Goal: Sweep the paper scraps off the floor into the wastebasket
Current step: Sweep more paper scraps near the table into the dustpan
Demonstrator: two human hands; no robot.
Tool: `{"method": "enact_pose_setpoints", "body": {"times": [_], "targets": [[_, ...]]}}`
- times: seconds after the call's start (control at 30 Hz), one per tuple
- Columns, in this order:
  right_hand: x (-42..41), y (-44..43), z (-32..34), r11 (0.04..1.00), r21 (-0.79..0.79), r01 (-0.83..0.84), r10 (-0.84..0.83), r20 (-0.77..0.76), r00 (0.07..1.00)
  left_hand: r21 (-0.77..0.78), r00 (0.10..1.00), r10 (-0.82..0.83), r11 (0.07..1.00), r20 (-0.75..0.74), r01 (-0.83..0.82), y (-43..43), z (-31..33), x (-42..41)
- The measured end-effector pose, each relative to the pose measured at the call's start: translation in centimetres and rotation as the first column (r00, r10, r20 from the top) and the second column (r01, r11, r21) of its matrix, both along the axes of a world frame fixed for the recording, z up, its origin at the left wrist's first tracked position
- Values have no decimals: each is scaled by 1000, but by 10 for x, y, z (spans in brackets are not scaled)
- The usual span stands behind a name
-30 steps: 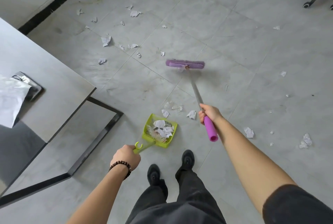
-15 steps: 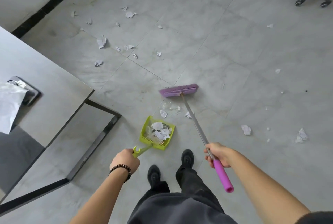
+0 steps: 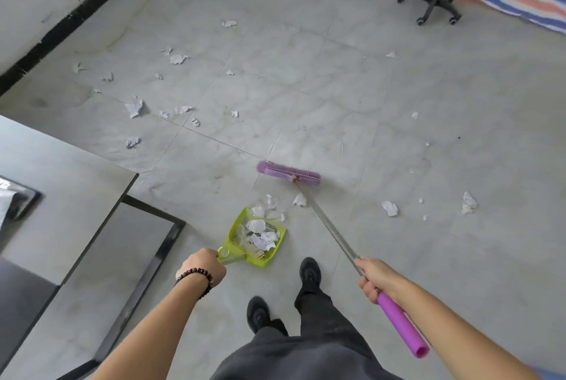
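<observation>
Green dustpan (image 3: pixel 258 252) part-filled with paper scraps (image 3: pixel 257 225), left hand (image 3: pixel 202 268) gripping its handle; right hand (image 3: pixel 375 280) wrapped round broom (image 3: pixel 289 173) shaft, head just beyond dustpan mouth. Many scraps scattered farther out; wastebasket unseen.

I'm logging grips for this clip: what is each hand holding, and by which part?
The left hand grips the green dustpan by its handle. The right hand grips the broom where the metal shaft meets the purple grip.
</observation>
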State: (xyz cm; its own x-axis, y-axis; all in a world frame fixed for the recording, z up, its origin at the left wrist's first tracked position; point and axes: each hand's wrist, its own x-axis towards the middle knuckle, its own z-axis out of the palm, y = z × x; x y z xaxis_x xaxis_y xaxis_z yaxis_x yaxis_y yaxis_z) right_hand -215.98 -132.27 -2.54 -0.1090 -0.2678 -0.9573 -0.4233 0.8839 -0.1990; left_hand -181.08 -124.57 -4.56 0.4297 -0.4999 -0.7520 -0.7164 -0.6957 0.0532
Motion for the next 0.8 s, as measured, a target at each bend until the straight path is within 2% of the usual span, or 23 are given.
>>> {"method": "enact_pose_setpoints", "body": {"times": [0.13, 0.23, 0.3, 0.4, 0.5, 0.53, 0.6, 0.63, 0.67, 0.8], "targets": [[27, -14, -10, 995, -20, 98, -98, -6, 995, -9, 999, -42, 999, 11, 42, -6, 1, -4], [43, -20, -21, 995, -12, 97, -97, -4, 995, -16, 1000, -7, 1000, 17, 7, -9, 2, -6], [51, -14, -24, 1000, -3, 11, -11, -15, 1000, -22, 1000, 4, 1000, 28, -3, -9, 3, -7], [57, 14, -14, 970, 100, -219, 224, -31, 974, -23, 999, 6, 1000, 39, -6, -9, 2, -5], [48, 19, 4, 912, 149, -381, 380, 41, 924, -23, 998, 12, 1000, 56, -10, -12, 2, -4], [42, 9, 14, 908, 188, -374, 364, 88, 927, -25, 998, 11, 1000, 58, -10, -13, 1, -5], [23, -9, 19, 946, 294, -138, 96, 152, 984, -30, 998, 4, 1000, 61, -2, -14, 1, -7], [16, -16, 27, 939, 343, -3, -57, 165, 985, -32, 998, 0, 999, 62, 2, -15, 1, -8], [11, -21, 35, 934, 353, 64, -126, 157, 979, -33, 998, -2, 999, 63, 4, -15, 1, -9], [25, -25, 52, 944, 328, 24, -87, 179, 980, -23, 997, -6, 1000, 73, 8, -12, 1, -13]]}}
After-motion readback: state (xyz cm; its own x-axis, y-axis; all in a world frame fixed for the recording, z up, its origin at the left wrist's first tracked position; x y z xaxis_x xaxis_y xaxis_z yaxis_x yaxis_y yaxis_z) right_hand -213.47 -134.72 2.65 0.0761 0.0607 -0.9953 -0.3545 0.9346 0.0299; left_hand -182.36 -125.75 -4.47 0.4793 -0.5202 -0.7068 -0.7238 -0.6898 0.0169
